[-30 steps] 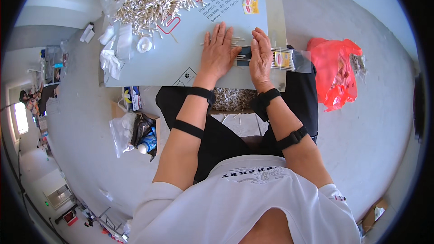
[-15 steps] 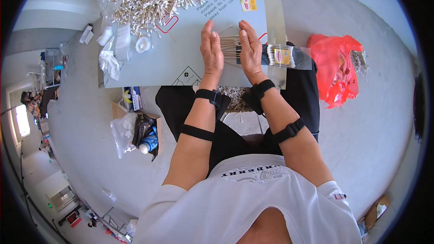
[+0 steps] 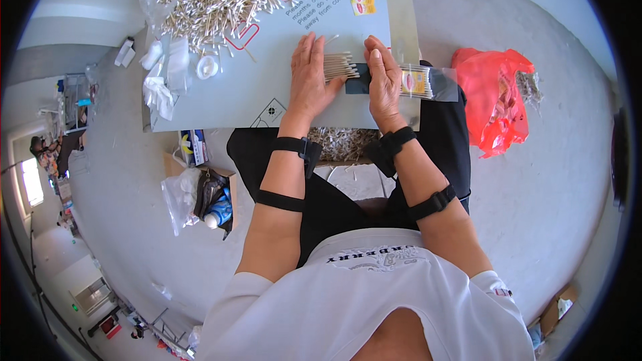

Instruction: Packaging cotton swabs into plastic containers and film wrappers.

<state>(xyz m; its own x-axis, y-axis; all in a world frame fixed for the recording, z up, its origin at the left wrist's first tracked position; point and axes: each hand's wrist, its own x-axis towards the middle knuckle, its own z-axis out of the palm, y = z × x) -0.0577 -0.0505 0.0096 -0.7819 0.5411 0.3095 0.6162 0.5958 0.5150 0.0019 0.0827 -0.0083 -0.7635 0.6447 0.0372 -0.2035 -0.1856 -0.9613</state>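
Note:
A row of cotton swabs (image 3: 340, 65) lies side by side on the grey tabletop (image 3: 267, 87) between my hands. My left hand (image 3: 309, 80) is at their left ends, fingers stretched out and the thumb reaching along their near side. To the right, my right hand (image 3: 384, 83) stands on edge with its fingers extended, beside a dark strip (image 3: 359, 80) that touches the swabs' right ends. A clear packet of swabs (image 3: 426, 83) with a yellow label (image 3: 413, 81) sticks out past my right hand, over the table's right edge. Part of it is hidden by that hand.
A large heap of loose swabs (image 3: 224, 0) covers the far left of the table, near a small white round container (image 3: 207, 67) and crumpled white plastic (image 3: 158, 93). Yellow cards (image 3: 364, 1) lie at the far right. A red plastic bag (image 3: 495, 100) sits right of the table.
My right hand has moved right, away from the swabs, uncovering the dark strip. My left hand has turned, its thumb now spread toward the row. The view has shifted slightly.

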